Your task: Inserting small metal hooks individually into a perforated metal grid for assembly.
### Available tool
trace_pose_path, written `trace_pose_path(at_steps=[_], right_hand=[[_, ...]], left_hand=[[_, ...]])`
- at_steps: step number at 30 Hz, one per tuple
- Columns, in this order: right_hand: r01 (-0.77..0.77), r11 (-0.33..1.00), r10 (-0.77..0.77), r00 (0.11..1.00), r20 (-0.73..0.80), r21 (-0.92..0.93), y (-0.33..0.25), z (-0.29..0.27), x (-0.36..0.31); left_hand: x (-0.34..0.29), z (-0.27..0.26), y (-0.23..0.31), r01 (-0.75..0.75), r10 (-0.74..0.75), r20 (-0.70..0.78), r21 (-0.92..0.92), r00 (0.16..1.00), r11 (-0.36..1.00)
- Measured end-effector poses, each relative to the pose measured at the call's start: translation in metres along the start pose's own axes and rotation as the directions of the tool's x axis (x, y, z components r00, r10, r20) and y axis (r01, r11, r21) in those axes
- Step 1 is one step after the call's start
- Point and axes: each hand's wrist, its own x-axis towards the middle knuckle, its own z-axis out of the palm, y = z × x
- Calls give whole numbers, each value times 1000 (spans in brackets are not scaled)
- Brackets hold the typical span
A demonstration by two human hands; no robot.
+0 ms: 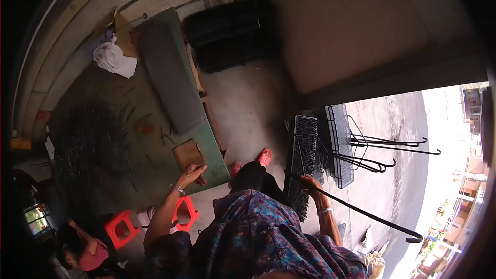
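My right hand (312, 184) is closed around a long black hooked rod (364, 212), which slants down to the right and ends in a curved hook. Just past that hand stands a black rack (304, 147) densely packed with small dark pieces. My left hand (190, 175) is over the near corner of the green table (218, 160), its fingers stretched out. It is beside a brown cardboard-like piece (189, 153). A small brownish shape below its fingers is too unclear to name. A dark heap of thin black pieces (93, 139) lies on the table's left.
A mesh rack (341, 144) with several hooked rods stands by the bright doorway. A long grey panel (168, 75) and a white cloth (111, 59) rest on the table. Red stools (122, 229) and a person in a pink top (89, 258) are at lower left. Dark bundles (232, 36) stand beyond.
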Motion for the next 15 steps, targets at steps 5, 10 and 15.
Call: trace_pose_path(at_steps=[5, 10, 15], right_hand=[[-4, 992, 9, 999, 38, -127, -72, -11, 29], [173, 949, -125, 974, 188, -265, -127, -38, 81], [398, 846, -318, 911, 264, -354, -240, 19, 74]], left_hand=[[48, 50, 38, -239, 242, 46, -67, 969, 969], [82, 55, 148, -388, 399, 62, -139, 915, 911], [131, 47, 274, -538, 556, -51, -337, 830, 773]])
